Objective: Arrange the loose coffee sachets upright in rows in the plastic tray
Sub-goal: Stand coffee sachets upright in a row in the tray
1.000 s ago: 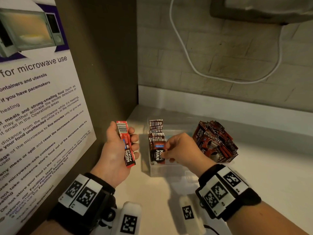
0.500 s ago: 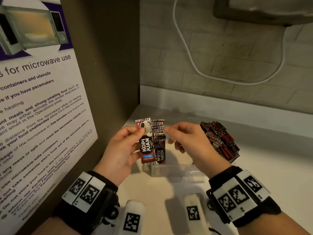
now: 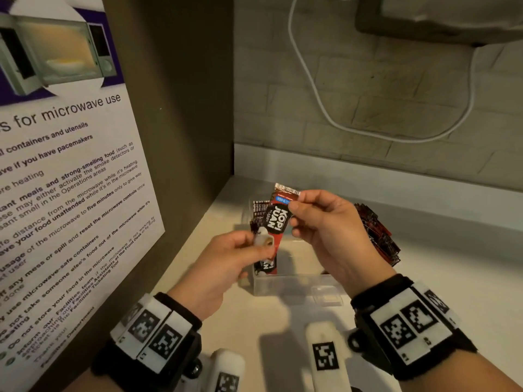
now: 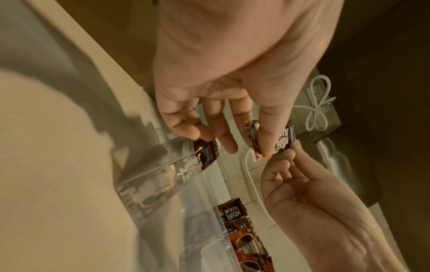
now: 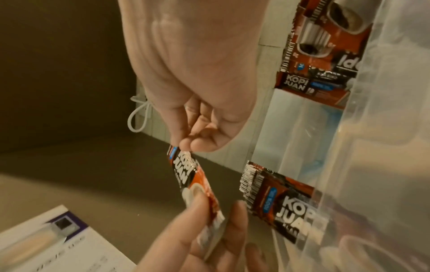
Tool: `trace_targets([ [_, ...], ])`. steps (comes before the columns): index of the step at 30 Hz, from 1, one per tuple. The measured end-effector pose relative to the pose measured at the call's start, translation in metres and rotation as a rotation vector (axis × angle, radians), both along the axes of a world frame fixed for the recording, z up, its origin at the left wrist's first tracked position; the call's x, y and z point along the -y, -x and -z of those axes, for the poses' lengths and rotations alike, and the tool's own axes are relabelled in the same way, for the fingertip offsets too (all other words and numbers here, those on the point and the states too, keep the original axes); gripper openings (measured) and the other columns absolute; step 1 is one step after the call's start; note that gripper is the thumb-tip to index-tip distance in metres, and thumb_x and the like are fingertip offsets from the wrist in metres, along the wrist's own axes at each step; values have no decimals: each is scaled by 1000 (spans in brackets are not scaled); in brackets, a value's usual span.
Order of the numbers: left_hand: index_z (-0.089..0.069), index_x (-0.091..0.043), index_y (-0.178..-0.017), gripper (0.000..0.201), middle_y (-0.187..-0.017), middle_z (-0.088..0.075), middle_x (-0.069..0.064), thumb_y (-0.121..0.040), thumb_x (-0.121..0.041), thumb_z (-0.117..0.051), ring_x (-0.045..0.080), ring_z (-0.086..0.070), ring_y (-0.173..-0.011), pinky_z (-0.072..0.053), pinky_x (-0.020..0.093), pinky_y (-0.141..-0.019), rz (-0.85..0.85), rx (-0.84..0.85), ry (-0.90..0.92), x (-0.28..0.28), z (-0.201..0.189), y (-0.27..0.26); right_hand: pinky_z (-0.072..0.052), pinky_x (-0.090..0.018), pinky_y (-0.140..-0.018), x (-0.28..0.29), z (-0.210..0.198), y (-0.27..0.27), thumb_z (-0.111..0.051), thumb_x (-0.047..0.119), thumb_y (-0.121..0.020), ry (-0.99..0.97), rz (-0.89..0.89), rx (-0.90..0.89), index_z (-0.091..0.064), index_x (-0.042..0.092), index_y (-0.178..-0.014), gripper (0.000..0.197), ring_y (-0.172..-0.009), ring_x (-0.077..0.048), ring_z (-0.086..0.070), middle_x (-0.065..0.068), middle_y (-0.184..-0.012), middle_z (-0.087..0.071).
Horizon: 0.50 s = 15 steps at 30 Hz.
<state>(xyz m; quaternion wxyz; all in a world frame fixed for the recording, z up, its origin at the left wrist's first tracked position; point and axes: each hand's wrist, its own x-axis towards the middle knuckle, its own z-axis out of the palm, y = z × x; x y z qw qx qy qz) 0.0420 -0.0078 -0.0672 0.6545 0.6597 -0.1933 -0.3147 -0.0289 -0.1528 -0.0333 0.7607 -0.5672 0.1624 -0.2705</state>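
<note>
Bare left hand (image 3: 223,267) and bare right hand (image 3: 325,233), no gloves, no rings seen, forearms bare with no sleeves. Each wrist wears a wide black band: left wristband (image 3: 158,335), right wristband (image 3: 410,326). Each band carries white blocks printed with black square fiducial markers, two side by side on the left, two or more on the right, small digits at their corners too small to read. Below each wrist a white rounded camera housing sticks out, left housing (image 3: 226,372), right housing (image 3: 325,355), each with one black square marker. Black mount hardware between band and housing, detail blurred
</note>
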Motion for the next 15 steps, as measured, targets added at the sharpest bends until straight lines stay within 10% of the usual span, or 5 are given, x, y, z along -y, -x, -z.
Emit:
trace_targets([
  [8, -45, -24, -135, 51, -129, -53, -10, -88, -19, -63, 3, -51, -105, -38, 26, -85, -116, -53, -29, 3, 4, -9, -50, -22, -47, 9, 9, -4, -64, -5, -84, 309, 50, -268, -61, 8, -78, 15, -49, -11, -59, -5, -66, -66],
  [15, -54, -43, -116, 47, -107, -67, 0, -84, -9, -51, 16, -66, -95, -56, 40, -84, -59, 45, -174, 26, 23, -1, -50, -24, -50, -6, 42, -22, -70, 0, -82, 525, -42, -524, -61, 7, -75, 13, -51, -11, -60, -5, -69, -65],
])
